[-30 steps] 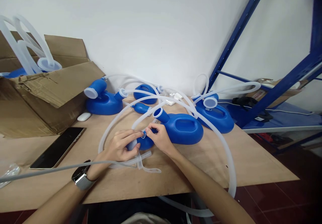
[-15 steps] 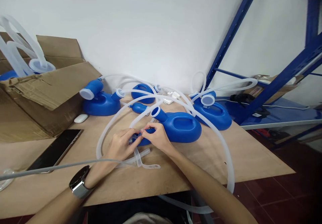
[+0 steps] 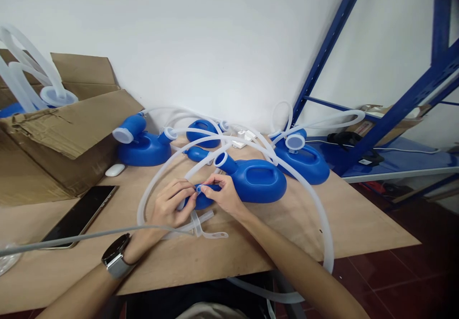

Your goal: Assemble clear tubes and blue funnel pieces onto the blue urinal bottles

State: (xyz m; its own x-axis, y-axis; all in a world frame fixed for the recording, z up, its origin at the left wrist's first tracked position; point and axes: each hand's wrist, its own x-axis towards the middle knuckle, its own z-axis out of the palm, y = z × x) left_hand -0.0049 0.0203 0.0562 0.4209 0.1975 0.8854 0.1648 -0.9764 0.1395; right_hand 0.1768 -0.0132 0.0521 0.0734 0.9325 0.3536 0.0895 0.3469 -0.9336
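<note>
My left hand and my right hand meet over a small blue plastic part that lies on the wooden table. Both hands pinch at its top end, fingers pressed together. A translucent hose loops widely around the hands and hangs past the table's front edge. A clear hose fitting with a strap lies just below the hands. Right behind my right hand sits a blue urinal bottle with an open neck.
Other blue bottles stand at the back left, back middle and back right, with hoses. A cardboard box holds more at the left. A phone and white mouse lie nearby. Blue shelving stands right.
Both hands stayed on the small blue part; the fingers shifted slightly, with the pinch now lower and closer to the part. The view drifted a little to the right.
</note>
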